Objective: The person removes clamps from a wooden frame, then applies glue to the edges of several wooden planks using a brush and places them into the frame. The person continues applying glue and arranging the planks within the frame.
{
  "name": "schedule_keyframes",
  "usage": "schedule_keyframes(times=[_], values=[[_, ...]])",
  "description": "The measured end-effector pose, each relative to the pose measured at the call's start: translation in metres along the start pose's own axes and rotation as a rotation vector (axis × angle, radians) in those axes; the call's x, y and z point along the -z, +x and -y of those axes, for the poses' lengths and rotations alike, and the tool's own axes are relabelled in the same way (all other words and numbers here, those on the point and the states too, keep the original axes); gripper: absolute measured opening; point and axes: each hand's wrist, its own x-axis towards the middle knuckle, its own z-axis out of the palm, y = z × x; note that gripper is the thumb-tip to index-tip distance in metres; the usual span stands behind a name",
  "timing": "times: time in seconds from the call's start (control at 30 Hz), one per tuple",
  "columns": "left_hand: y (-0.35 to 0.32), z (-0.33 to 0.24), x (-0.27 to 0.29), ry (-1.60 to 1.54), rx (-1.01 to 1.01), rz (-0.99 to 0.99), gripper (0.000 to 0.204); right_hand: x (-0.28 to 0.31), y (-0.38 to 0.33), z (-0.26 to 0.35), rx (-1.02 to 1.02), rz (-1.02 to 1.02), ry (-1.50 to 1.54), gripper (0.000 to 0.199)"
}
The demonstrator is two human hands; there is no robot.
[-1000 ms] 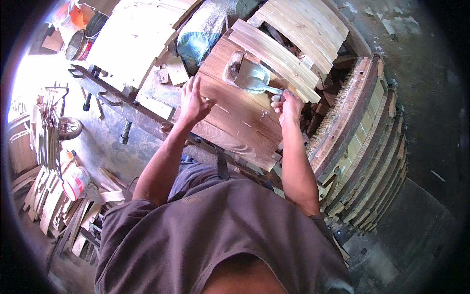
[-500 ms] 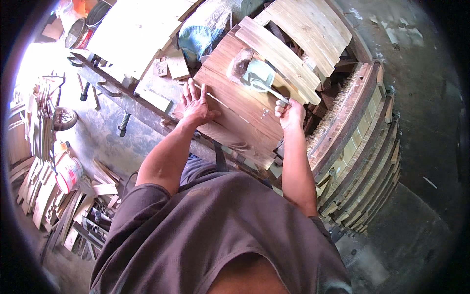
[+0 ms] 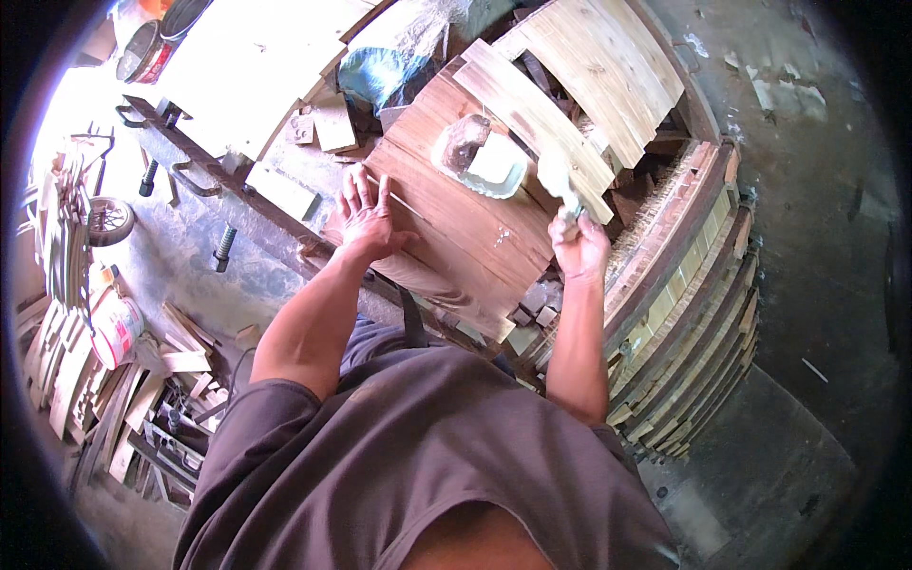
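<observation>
My left hand (image 3: 367, 224) lies flat with spread fingers on the reddish-brown wooden boards (image 3: 475, 242), near their left edge. On the right, my right hand (image 3: 579, 245) is closed around the handle of a brush (image 3: 554, 178) whose head is thickly coated in a white, glue-like paste. The brush is raised over the right end of the boards and a paler plank. A shallow pale tub (image 3: 498, 191) of white paste rests on the boards between my hands. Against the tub's left side sits a brown block (image 3: 463, 142). Small white drips (image 3: 503, 234) spot the board.
Pale boards (image 3: 603, 71) lie at the far right, beside a paler plank (image 3: 532, 114). Curved stacks of wood strips (image 3: 684, 294) stand to the right. A metal clamp bar (image 3: 214, 180) runs along the left. Scrap wood (image 3: 85, 370) and a white bucket (image 3: 116, 328) are on the floor.
The brush has come up out of the tub and moved right, over the paler plank, in my right hand. My left hand stays flat on the boards.
</observation>
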Motion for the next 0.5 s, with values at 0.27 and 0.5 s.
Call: schedule_keyframes(times=[0.27, 0.5], values=[[0.005, 0.004, -0.008, 0.043, 0.010, 0.008, 0.136, -0.080, 0.114, -0.008, 0.227, -0.116, -0.313, 0.024], [0.003, 0.001, -0.004, 0.041, -0.009, -0.022, 0.136, -0.123, 0.182, -0.041, 0.639, -0.460, -1.224, 0.007]])
